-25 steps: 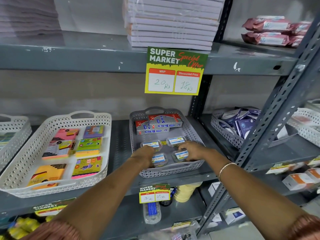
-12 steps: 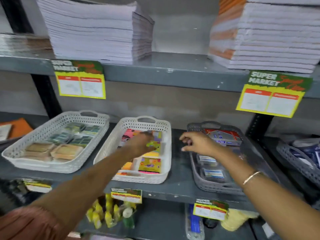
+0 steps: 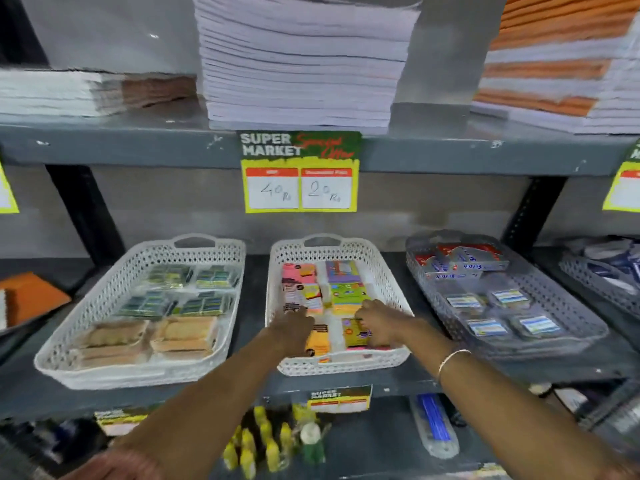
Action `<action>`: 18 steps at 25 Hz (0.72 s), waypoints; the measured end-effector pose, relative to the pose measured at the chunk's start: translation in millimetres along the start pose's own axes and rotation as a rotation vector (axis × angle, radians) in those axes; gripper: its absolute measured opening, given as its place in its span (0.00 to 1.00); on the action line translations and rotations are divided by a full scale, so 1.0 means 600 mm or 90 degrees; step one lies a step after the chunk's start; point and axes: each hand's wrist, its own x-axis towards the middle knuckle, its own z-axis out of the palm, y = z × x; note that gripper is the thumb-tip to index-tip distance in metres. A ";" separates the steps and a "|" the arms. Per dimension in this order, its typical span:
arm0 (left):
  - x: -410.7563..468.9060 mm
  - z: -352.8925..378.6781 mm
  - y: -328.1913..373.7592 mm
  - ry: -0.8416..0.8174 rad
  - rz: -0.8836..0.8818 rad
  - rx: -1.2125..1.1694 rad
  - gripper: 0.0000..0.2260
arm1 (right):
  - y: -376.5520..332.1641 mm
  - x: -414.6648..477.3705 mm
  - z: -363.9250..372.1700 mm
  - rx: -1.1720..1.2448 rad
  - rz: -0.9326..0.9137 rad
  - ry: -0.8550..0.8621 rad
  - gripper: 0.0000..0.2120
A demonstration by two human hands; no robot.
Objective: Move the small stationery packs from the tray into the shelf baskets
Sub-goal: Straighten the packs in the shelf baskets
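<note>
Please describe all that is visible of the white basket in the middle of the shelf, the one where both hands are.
The middle white basket looks like plastic, with perforated lattice walls flaring outward and a cut-out handle in its far rim. It sits flat on the grey shelf, apart from the baskets on either side. Colourful sticky-note packs lie flat inside in rows: pink, purple, green, yellow, orange. The left hand and the right hand reach over its near rim and rest on the packs. Motion blur hides the pack lettering.

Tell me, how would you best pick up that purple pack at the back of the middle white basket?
Come straight down and pinch the purple pack by its left and right edges. It lies flat, with the basket wall near its right and a green pack tight against its front, so those sides likely give least room.
</note>
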 end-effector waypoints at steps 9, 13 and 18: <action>0.006 0.016 -0.014 0.025 0.007 -0.046 0.22 | -0.005 -0.009 0.010 0.083 0.040 -0.044 0.27; -0.019 -0.007 -0.015 0.096 0.052 -0.113 0.29 | -0.018 -0.020 -0.025 0.134 0.026 -0.010 0.37; -0.118 -0.069 -0.128 0.318 -0.012 -0.266 0.11 | -0.143 0.006 -0.119 0.191 -0.100 0.225 0.29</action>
